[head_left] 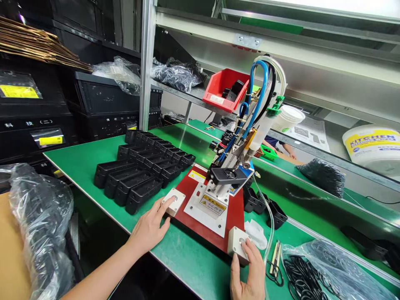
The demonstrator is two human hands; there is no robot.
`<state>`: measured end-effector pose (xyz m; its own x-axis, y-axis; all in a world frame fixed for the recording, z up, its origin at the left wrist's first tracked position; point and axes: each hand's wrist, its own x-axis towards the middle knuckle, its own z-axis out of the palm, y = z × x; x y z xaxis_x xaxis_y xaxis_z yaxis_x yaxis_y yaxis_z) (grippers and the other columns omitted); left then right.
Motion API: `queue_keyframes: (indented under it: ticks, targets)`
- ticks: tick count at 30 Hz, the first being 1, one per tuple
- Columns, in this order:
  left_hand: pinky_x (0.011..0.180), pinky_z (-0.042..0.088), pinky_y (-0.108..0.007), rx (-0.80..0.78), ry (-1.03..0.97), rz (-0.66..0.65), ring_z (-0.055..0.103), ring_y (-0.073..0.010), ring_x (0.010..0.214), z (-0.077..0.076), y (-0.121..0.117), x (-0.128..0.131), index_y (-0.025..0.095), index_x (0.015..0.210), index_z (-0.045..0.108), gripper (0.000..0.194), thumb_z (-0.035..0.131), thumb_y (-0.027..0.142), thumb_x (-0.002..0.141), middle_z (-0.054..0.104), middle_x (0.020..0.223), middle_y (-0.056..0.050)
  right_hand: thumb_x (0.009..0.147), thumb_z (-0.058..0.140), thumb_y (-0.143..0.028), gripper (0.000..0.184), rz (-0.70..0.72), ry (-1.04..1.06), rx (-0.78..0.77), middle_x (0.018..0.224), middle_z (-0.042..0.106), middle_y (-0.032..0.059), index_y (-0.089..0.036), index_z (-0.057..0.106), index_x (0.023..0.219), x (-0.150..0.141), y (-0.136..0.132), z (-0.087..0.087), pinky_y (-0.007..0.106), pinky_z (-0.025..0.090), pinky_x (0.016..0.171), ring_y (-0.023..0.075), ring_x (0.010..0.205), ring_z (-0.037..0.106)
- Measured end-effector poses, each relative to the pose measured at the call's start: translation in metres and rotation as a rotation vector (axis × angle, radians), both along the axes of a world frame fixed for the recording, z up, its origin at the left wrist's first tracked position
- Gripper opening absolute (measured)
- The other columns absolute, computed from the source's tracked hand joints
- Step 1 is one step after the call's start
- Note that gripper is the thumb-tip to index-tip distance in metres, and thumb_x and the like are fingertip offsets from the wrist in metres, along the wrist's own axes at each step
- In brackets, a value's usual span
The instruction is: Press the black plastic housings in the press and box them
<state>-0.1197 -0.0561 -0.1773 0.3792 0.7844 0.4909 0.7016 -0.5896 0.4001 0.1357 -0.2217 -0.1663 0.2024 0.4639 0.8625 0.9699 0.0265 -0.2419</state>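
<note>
My left hand [150,227] rests on the left white push-button box [176,206], its index finger on the round button and its thumb near the box's side. My right hand [250,273] is at the right push-button box [235,239], fingers on its button, thumb at the front side. Both hands have their fingers apart and hold nothing. Between them stands a press machine [228,156] with blue hoses on a red base [187,189]. A black housing with a round ring-like feature [218,176] sits in its fixture, under the tilted dispensing head. A yellow warning label [214,205] faces me.
Rows of black housings [137,189] stand left of the machine; several more [276,214] lie to its right. Scissors [275,262] and a bag of black rings [304,277] lie at the right front. A red bin [215,85] sits on the shelf. Another person's arm [289,150] shows behind.
</note>
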Motion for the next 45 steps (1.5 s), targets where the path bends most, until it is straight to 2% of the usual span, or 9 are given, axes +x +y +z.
queue_keyframes:
  ticks: [16, 33, 45]
  targets:
    - [0.08, 0.058, -0.036, 0.007, -0.006, 0.009, 0.067, -0.0222, 0.094, 0.0011, 0.0011, 0.0015, 0.031, 0.144, 0.027, 0.058, 0.043, 0.023, 0.09, 0.047, 0.137, -0.008, 0.09, 0.054, -0.032, 0.033, -0.006, -0.018, -0.01, 0.125, 0.055, 0.0187, -0.013, 0.056, 0.117, 0.0025, 0.0001, -0.002, 0.053, 0.045, 0.092, 0.0325, 0.115, 0.053]
    - [0.083, 0.057, -0.036, 0.023, -0.014, 0.014, 0.065, -0.0245, 0.104, -0.0025, 0.0003, 0.0, 0.031, 0.145, 0.027, 0.058, 0.044, 0.023, 0.09, 0.046, 0.139, -0.008, 0.092, 0.052, -0.031, 0.031, -0.006, -0.032, -0.025, 0.125, 0.054, 0.0189, -0.013, 0.056, 0.116, 0.0002, -0.0019, 0.0005, 0.051, 0.044, 0.094, 0.0311, 0.117, 0.052]
    - [0.079, 0.058, -0.037, 0.008, -0.013, 0.017, 0.068, -0.0232, 0.094, 0.0011, -0.0005, 0.0004, 0.031, 0.144, 0.03, 0.055, 0.042, 0.024, 0.091, 0.047, 0.138, -0.008, 0.091, 0.053, -0.03, 0.031, -0.009, -0.042, -0.031, 0.125, 0.054, 0.0194, -0.012, 0.056, 0.116, -0.001, -0.0024, 0.0021, 0.051, 0.044, 0.094, 0.0315, 0.117, 0.051]
